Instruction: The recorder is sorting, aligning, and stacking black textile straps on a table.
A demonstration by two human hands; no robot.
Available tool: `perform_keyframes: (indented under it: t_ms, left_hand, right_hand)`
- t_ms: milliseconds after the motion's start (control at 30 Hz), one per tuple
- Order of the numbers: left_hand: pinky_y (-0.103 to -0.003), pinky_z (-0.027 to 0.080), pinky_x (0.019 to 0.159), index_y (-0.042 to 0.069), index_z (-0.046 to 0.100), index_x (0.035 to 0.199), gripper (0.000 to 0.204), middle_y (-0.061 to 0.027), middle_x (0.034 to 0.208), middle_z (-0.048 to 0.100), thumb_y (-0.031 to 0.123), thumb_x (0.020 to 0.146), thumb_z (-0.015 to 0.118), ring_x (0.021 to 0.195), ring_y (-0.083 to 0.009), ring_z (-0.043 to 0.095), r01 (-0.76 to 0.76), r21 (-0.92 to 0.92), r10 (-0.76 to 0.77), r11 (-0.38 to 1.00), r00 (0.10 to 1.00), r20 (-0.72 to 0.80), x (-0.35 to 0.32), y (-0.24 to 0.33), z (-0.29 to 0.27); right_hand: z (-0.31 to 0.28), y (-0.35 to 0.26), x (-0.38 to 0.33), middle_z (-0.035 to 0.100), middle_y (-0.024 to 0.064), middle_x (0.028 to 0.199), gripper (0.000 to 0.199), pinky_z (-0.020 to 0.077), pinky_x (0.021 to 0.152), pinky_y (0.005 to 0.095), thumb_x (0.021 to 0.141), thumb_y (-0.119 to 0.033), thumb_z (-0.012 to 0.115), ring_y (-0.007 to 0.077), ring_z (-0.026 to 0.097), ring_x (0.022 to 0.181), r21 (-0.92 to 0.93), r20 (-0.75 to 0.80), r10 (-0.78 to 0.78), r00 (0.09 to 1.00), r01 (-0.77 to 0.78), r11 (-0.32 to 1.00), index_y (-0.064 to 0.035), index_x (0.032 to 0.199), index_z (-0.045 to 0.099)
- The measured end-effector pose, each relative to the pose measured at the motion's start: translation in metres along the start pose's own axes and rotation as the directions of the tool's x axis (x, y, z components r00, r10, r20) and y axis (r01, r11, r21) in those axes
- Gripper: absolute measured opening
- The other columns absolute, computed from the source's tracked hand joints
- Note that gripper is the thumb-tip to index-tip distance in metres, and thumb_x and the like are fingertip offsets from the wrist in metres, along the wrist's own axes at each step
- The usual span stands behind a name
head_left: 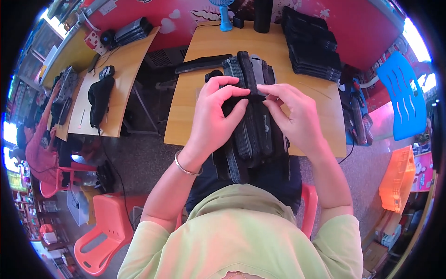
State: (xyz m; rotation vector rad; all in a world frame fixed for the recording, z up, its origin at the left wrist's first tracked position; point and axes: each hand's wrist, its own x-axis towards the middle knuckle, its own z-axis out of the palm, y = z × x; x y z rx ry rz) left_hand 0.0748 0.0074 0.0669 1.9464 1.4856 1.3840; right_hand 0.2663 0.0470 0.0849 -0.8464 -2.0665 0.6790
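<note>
Black zippered cases (253, 135) stand on edge in a bundle across the near table edge and my lap. Above their middle, my left hand (220, 104) curls in from the left. Its thumb and index finger meet the dark edge of the central case. My right hand (290, 109) comes from the other side, with a narrow dark strip between thumb and forefinger. Both hands look closed in a pinch, but the exact spot they grip is small and dark. A grey strip (257, 69) shows among the cases beyond my fingers.
A flat black case (202, 63) lies on the wooden table (183, 111), with stacked black cases (313, 51) at its far right. A blue fan (226, 21) stands at the back. Another person (39, 149) works at the left; red chair (104, 232), blue chair (403, 97) and orange crate (397, 179) flank me.
</note>
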Motion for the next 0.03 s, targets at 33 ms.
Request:
perform_keyframes:
  t_ms: [33]
  left_hand:
    - [-0.037,0.038,0.096,0.006,0.069,0.099,0.021,-0.0120,0.115,0.056,0.011,0.078,0.068,0.113,-0.0282,0.050,0.002,0.003,-0.002,1.000,1.000,0.002,0.0000,0.0016,0.0011]
  right_hand:
    - [0.0020,-0.0002,0.0012,0.064,0.0124,0.099,0.029,0.0487,0.080,0.0312,0.080,-0.001,0.065,0.0242,0.062,0.093,0.011,0.014,0.019,1.000,-0.020,1.000,-0.0063,0.108,0.064]
